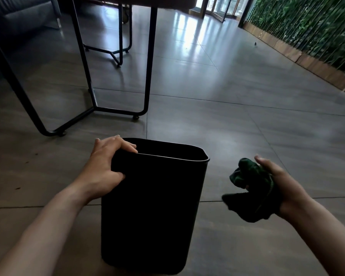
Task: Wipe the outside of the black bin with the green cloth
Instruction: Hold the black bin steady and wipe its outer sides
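The black bin (153, 206) stands upright on the tiled floor in the lower middle of the head view, its open top facing up. My left hand (106, 166) grips its left rim corner, fingers over the edge and thumb on the outer wall. The green cloth (249, 193) is bunched in my right hand (281, 184), which holds it in the air to the right of the bin. A gap of floor separates the cloth from the bin's right wall.
A table with a black metal frame (145, 76) stands just beyond the bin to the left, its feet on the floor. A dark sofa (18, 12) sits far left. A green plant wall with a wooden base (307, 36) runs along the right.
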Demonstrator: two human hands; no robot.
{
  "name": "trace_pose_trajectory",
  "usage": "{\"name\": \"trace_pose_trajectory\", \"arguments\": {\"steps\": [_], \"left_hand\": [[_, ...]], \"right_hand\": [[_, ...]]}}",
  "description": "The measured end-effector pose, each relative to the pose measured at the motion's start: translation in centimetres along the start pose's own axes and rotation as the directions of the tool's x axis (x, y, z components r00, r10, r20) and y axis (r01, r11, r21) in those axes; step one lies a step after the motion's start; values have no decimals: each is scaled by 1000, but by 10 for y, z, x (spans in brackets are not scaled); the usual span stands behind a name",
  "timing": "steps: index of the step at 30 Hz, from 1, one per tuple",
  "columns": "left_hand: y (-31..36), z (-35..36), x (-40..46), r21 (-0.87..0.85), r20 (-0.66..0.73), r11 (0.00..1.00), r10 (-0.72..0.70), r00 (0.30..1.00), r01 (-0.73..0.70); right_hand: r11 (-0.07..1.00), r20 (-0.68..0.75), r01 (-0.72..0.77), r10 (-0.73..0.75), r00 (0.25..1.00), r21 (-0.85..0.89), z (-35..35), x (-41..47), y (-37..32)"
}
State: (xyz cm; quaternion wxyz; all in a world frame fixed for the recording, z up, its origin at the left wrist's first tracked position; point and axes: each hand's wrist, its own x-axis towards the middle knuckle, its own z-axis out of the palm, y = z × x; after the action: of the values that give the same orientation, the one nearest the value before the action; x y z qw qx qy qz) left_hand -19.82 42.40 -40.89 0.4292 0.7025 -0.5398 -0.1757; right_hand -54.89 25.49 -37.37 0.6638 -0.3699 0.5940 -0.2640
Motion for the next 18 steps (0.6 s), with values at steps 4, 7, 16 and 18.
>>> {"name": "trace_pose_trajectory", "arguments": {"steps": [4,7,16,18], "left_hand": [[-7,-6,-3,-64,-34,993,-105,994,102],[-12,-9,-4,-64,-43,988,-144,989,141],[-20,-10,-7,-27,-123,986,-169,978,167],[-19,-10,-6,-23,-175,987,-163,971,161]], "right_hand": [[860,38,280,-293,955,-427,18,5,6],[367,300,523,-515,803,-769,38,11,5],[-71,633,676,-432,642,-734,58,0,3],[-77,645,679,-404,649,-730,58,-8,2]]}}
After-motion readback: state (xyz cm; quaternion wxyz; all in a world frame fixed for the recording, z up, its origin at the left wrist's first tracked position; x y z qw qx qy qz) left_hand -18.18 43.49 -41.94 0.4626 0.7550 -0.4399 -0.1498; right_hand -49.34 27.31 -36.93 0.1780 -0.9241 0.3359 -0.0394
